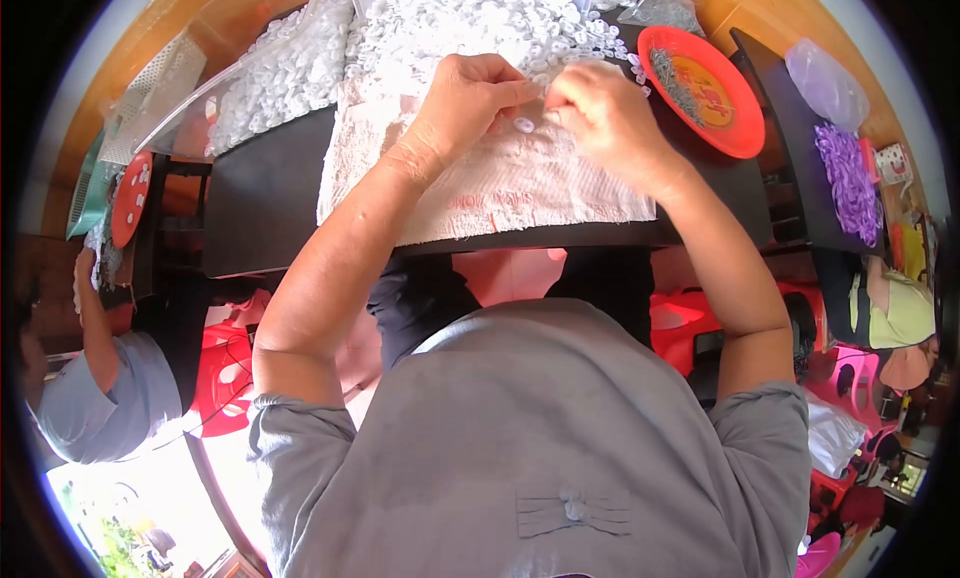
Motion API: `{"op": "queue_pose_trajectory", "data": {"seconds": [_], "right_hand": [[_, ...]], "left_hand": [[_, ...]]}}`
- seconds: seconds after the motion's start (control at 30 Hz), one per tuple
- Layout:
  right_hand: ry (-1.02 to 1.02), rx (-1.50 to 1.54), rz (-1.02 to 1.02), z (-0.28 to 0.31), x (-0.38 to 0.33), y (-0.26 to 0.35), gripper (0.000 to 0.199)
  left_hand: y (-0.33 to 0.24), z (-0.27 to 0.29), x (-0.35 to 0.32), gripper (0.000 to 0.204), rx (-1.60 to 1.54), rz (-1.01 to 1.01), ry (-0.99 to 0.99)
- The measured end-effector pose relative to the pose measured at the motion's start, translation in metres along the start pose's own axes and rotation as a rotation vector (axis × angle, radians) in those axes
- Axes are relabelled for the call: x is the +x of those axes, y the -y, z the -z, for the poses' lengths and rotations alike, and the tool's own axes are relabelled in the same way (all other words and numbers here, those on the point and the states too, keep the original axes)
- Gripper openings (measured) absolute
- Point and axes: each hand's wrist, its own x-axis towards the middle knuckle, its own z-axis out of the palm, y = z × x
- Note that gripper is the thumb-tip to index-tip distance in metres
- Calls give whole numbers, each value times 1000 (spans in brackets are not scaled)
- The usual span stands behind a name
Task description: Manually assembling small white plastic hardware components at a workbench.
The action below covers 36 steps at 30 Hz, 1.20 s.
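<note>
My left hand (472,100) is closed above a pale cloth, thumb and forefinger brought together. Close by on its right, my right hand (610,118) has its fingers curled into a pinch. Whatever either hand grips is too small or hidden to make out. A small white plastic piece (523,125) shows just below the left fingertips; I cannot tell if it is held or lies on the cloth (480,193). Beyond both hands spreads a heap of small white plastic pieces (450,23). An orange-red plate (745,128) with thin grey metal pins (676,88) is to the right.
A clear plastic bag of white pieces (290,78) lies at the left of the dark table (265,193). On a neighbouring table at the right are purple pieces (850,183) and a clear bag (828,83). At far left, another person (110,388) reaches toward a red plate (130,203).
</note>
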Motion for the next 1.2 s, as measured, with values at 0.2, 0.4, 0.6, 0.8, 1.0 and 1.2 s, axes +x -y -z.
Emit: {"op": "queue_pose_trajectory", "data": {"seconds": [0.2,0.4,0.6,0.8,1.0,1.2], "right_hand": [[-76,100,57,21,37,7,11],[-221,251,187,22,64,19,6],[-218,486,-80,9,58,32,5],[-260,590,-152,-6,50,4,4],[16,737,-336,-9,41,-6,2],[144,420,-337,-18,41,-12,7]], "left_hand": [[-20,11,-4,18,-254,96,107],[-19,34,-2,16,-466,54,103],[-18,33,-2,16,-519,27,13],[-14,29,5,13,-113,-65,-287],[13,42,15,13,613,-226,-337],[13,42,16,17,873,-210,-252]]}}
